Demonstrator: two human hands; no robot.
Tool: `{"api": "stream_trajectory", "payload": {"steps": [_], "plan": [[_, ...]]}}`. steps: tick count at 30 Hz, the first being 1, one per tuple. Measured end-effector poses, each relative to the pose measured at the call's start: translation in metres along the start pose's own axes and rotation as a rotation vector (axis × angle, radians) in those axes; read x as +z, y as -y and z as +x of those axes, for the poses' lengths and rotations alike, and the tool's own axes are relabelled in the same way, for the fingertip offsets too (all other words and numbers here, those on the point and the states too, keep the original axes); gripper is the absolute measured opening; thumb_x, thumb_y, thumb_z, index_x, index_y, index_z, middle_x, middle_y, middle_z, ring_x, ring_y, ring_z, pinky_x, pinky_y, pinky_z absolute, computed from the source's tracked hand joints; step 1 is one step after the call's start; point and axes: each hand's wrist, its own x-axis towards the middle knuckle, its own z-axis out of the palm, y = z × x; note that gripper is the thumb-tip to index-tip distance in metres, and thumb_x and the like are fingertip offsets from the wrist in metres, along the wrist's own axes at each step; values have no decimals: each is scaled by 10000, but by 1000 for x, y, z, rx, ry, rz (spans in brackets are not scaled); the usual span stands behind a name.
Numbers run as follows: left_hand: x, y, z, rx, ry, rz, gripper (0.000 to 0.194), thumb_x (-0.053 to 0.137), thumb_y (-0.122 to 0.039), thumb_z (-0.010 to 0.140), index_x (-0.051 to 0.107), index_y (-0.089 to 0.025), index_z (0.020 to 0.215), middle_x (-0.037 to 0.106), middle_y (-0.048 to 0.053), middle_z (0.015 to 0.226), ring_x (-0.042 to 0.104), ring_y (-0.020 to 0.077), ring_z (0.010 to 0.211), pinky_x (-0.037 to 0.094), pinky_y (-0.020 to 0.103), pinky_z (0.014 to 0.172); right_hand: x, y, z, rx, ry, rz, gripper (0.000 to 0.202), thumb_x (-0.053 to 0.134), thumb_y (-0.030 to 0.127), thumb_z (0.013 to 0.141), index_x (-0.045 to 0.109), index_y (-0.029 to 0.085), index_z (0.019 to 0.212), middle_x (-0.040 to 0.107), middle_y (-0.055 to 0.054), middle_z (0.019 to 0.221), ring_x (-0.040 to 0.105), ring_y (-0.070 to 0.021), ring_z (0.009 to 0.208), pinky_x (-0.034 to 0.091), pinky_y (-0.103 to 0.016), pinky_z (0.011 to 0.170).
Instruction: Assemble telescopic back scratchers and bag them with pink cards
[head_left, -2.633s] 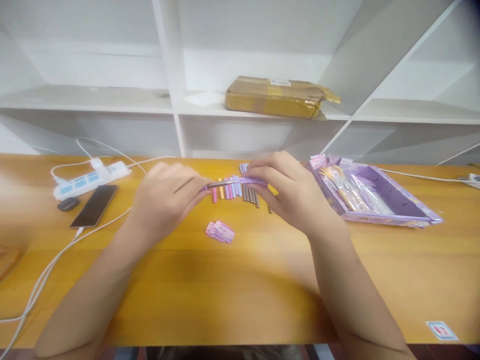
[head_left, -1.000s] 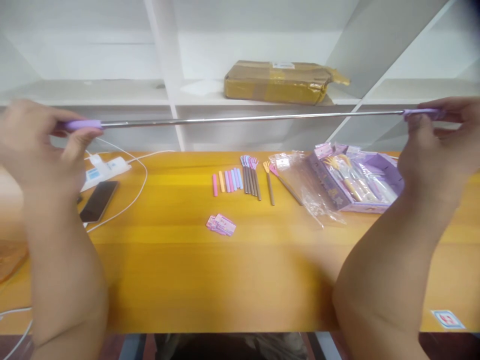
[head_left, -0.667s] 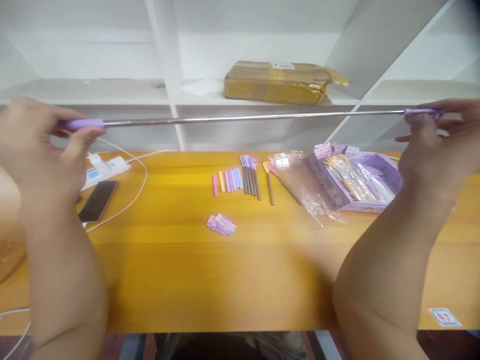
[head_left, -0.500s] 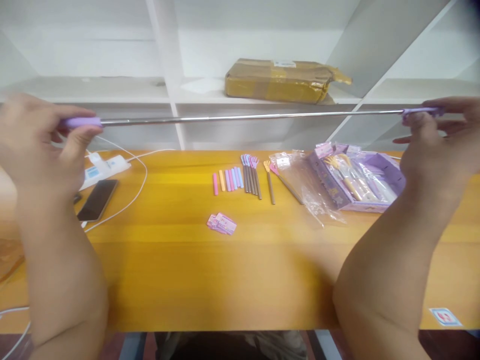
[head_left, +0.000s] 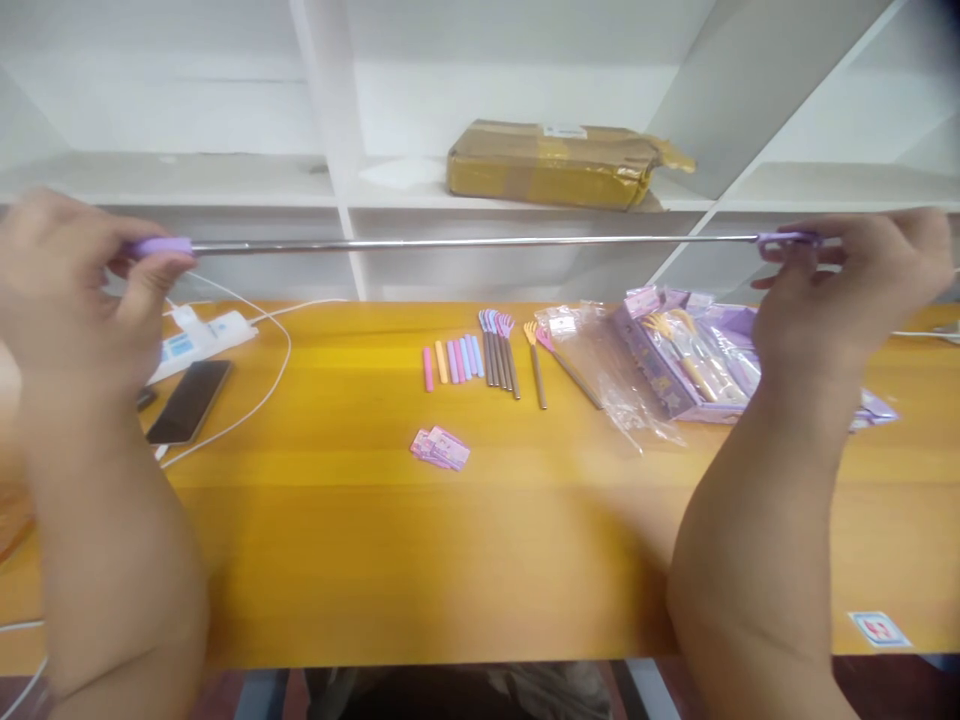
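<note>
A metal rod spans level above the tabletop, its purple grip pinched in the left hand, its purple head in the right hand. The step seems to be holding it extended; the next move likely calls for aligned ends.

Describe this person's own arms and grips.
The left arm and right arm are bare where they show, with no sleeve, watch or bracelet in view. The left grip and right grip are ungloved; no ring shows, though some parts are hidden.
</note>
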Motion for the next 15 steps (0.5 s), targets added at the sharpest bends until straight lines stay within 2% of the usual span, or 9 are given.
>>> {"api": "stream_trajectory", "payload": {"steps": [3, 6, 10, 13, 15], "plan": [[1, -8, 1, 46, -29, -9, 484, 598, -676, 951, 788, -259, 1106, 641, 20, 988, 553, 217, 988, 439, 387, 842, 3, -9, 1, -31, -1, 28, 377, 491, 50, 884, 803, 122, 1084, 625, -192, 1247, 742, -177, 813, 589, -330, 639], [4, -19, 2, 108, -48, -31, 448, 605, -654, 951, 787, -254, 1038, 653, 33, 924, 570, 233, 945, 443, 415, 852, 4, -20, 2, -46, -59, 12, 385, 507, 48, 866, 818, 132, 1076, 636, -178, 1228, 739, -185, 792, 593, -329, 610], [9, -32, 4, 148, -44, -26, 523, 561, -676, 954, 793, -209, 995, 653, 71, 867, 592, 261, 942, 452, 437, 853, 1, -28, 6, -59, -148, -67, 414, 567, 31, 772, 843, 142, 1061, 681, -154, 1160, 690, -175, 701, 600, -348, 630], [11, -37, 4, 136, 4, -24, 546, 502, -676, 969, 788, -216, 1035, 691, 90, 938, 605, 296, 1025, 446, 486, 987, -3, -27, 8, -42, -159, -102, 449, 574, 12, 732, 857, 148, 1053, 712, -145, 1114, 652, -159, 655, 603, -349, 668], [11, -39, 4, 127, 71, -24, 513, 464, -641, 993, 772, -251, 1118, 717, 87, 1066, 602, 314, 1111, 417, 521, 1070, -4, -26, 8, -33, -159, -111, 457, 573, 0, 724, 860, 149, 1046, 713, -145, 1094, 645, -156, 647, 601, -348, 673]]}}
